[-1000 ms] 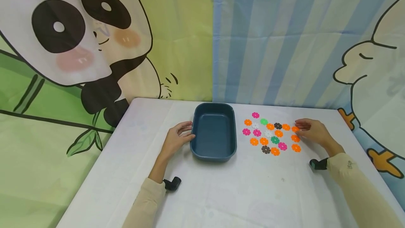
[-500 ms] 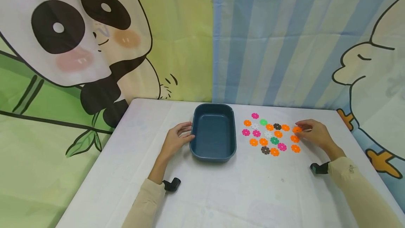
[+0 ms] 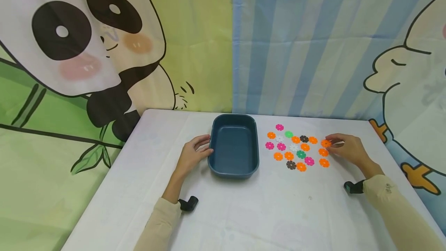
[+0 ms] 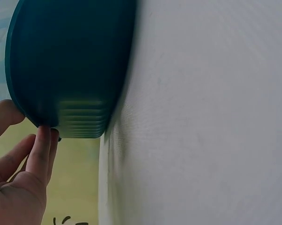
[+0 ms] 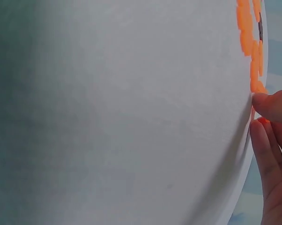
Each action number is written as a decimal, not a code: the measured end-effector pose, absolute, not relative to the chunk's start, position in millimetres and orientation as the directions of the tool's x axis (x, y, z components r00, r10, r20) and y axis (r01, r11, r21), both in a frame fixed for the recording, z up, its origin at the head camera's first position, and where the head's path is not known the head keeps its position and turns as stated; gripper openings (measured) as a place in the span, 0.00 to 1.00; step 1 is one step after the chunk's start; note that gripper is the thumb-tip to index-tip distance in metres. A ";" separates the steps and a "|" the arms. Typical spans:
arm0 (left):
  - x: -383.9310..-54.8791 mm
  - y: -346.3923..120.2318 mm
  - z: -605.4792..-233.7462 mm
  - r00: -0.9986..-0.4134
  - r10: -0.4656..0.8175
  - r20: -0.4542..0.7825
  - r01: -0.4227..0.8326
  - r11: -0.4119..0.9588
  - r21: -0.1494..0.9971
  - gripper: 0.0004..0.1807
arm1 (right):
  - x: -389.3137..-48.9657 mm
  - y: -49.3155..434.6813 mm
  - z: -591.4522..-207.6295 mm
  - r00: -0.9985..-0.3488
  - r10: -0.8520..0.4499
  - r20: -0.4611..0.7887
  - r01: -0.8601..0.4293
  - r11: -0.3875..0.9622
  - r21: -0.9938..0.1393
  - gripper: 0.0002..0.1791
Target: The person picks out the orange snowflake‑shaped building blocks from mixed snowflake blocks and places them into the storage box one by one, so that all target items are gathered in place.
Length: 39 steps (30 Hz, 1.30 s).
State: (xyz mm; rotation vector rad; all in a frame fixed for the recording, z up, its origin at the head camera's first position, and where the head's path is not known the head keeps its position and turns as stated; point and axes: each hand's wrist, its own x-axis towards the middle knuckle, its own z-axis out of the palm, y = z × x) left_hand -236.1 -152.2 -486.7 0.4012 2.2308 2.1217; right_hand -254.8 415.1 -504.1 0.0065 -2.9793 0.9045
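A dark blue rectangular bin (image 3: pixel 233 148) stands on the white table. My left hand (image 3: pixel 193 154) is at its left side, with the fingers fairly straight; in the left wrist view the thumb (image 4: pixel 7 115) meets the rim and the fingertips touch the outer wall. My right hand (image 3: pixel 348 150) pinches an orange flower-shaped disc (image 3: pixel 325 143) between thumb and fingers at the right end of a scatter of discs. Only a bit of orange (image 5: pixel 263 120) shows between those fingertips in the right wrist view. Two orange discs, the nearer one (image 3: pixel 323 152) and another (image 3: pixel 324 162), lie just below it.
Several flower-shaped discs lie flat and spread out right of the bin: pink (image 3: pixel 281 146), white (image 3: pixel 294 147), green (image 3: pixel 301 154), dark brown (image 3: pixel 291 165) and orange (image 3: pixel 278 156). A cartoon-printed curtain (image 3: pixel 271 49) hangs behind the table's back edge.
The right hand has drawn back slightly to the right, and the orange disc at its fingertips has shifted a little away from its neighbours. The left hand stays at the bin.
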 end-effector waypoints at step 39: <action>-222.4 -150.4 -459.8 -0.960 0.240 0.145 0.157 0.033 0.987 0.32 | -259.3 406.3 -486.9 -0.993 0.036 -0.114 0.094 0.822 -0.561 0.27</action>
